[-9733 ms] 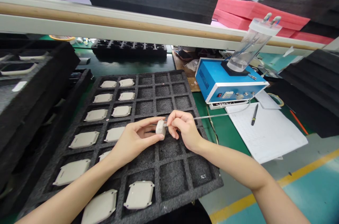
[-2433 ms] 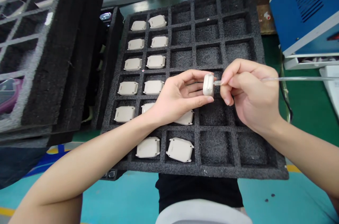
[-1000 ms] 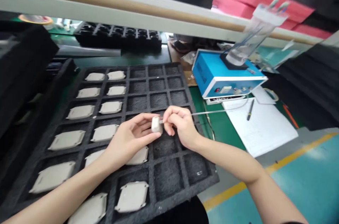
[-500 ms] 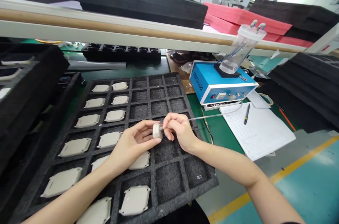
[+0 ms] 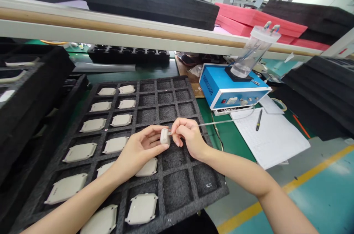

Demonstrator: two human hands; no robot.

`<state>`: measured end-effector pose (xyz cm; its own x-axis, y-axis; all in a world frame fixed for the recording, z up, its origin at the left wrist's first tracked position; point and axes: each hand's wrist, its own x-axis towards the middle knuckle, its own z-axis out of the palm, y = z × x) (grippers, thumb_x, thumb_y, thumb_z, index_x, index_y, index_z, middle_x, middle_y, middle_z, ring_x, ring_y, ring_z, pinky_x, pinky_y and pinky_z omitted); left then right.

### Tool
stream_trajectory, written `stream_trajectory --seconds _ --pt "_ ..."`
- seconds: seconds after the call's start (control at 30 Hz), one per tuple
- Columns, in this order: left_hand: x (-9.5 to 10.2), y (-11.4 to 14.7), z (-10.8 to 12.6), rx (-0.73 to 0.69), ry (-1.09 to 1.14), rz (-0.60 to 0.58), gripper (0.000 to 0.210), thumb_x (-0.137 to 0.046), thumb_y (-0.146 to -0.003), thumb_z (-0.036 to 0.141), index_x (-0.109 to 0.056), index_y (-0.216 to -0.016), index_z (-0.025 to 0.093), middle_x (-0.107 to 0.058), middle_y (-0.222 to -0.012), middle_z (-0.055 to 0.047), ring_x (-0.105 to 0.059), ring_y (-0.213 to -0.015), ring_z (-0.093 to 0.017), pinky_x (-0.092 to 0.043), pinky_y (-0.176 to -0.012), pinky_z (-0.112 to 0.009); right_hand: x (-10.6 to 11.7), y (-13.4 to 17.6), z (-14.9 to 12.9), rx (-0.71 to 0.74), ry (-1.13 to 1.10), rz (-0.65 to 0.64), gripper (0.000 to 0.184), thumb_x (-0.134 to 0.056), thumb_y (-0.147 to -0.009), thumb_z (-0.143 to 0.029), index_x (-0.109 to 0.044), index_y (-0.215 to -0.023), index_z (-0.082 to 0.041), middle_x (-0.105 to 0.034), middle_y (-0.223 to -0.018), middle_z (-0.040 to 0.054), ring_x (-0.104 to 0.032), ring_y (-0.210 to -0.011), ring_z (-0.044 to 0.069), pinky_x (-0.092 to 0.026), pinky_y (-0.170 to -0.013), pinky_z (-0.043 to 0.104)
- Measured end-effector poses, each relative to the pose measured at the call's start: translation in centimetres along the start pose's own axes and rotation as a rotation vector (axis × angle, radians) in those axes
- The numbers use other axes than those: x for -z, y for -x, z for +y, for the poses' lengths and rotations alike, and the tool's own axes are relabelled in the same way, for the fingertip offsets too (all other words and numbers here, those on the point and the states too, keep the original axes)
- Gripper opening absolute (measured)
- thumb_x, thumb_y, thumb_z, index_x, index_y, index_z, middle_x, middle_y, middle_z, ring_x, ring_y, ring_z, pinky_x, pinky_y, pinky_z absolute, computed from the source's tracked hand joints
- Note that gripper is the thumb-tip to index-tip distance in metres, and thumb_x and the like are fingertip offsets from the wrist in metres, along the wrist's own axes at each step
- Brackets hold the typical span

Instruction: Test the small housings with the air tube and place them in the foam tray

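My left hand (image 5: 142, 143) is closed on a small beige plastic case (image 5: 165, 136), tilted edge-on with its side toward my right hand. My right hand (image 5: 189, 136) pinches the end of a thin clear tube (image 5: 214, 122) against that side of the case. The exact tip is hidden by my fingers. Both hands are above a black foam tray (image 5: 163, 167) with square pockets. Several similar beige cases lie flat in its left and front pockets, such as one case (image 5: 141, 209) near the front edge.
The tube runs to a blue control box (image 5: 235, 88) bearing a clear cylinder (image 5: 253, 55). Right of the tray lie paper sheets (image 5: 265, 149) with a black pen (image 5: 259, 120). Foam trays (image 5: 35, 90) are stacked at left. A shelf edge (image 5: 143, 40) crosses above the bench.
The whole view has shifted slightly. Both hands keep the same hold on the case and the tube, with no clear movement between them.
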<state>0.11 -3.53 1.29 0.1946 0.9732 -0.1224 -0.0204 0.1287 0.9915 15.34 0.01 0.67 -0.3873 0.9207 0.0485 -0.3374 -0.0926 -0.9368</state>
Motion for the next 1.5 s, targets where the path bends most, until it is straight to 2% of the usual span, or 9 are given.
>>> stream_trajectory --seconds 0.43,1.0,1.5 --pt "-0.12 0.17 0.22 0.003 -0.009 0.007 0.040 -0.073 -0.063 0.025 -0.058 -0.098 0.015 -0.068 -0.105 -0.009 -0.063 -0.103 -0.024 -0.049 -0.094 -0.037 -0.05 0.05 -0.04 -0.007 0.014 -0.001 0.010 -0.044 -0.063 -0.016 -0.053 -0.057 -0.017 -0.047 -0.036 -0.0066 -0.034 -0.031 0.006 -0.025 -0.036 0.018" --pt "-0.12 0.21 0.32 0.020 0.005 0.010 0.039 -0.074 -0.063 0.022 -0.058 -0.098 0.015 -0.068 -0.104 -0.008 -0.063 -0.102 -0.022 -0.049 -0.093 -0.033 -0.07 0.09 -0.12 -0.006 0.012 0.000 0.010 -0.045 -0.063 -0.016 -0.052 -0.057 -0.016 -0.046 -0.036 -0.0063 -0.034 -0.032 0.006 -0.026 -0.036 0.019" --pt "-0.03 0.15 -0.04 0.011 0.010 -0.002 0.040 -0.074 -0.063 0.024 -0.058 -0.098 0.015 -0.068 -0.104 -0.008 -0.063 -0.102 -0.022 -0.049 -0.094 -0.035 -0.06 0.08 -0.10 -0.009 0.017 -0.001 0.010 -0.045 -0.063 -0.015 -0.053 -0.057 -0.017 -0.047 -0.036 -0.0066 -0.034 -0.031 0.006 -0.025 -0.036 0.019"
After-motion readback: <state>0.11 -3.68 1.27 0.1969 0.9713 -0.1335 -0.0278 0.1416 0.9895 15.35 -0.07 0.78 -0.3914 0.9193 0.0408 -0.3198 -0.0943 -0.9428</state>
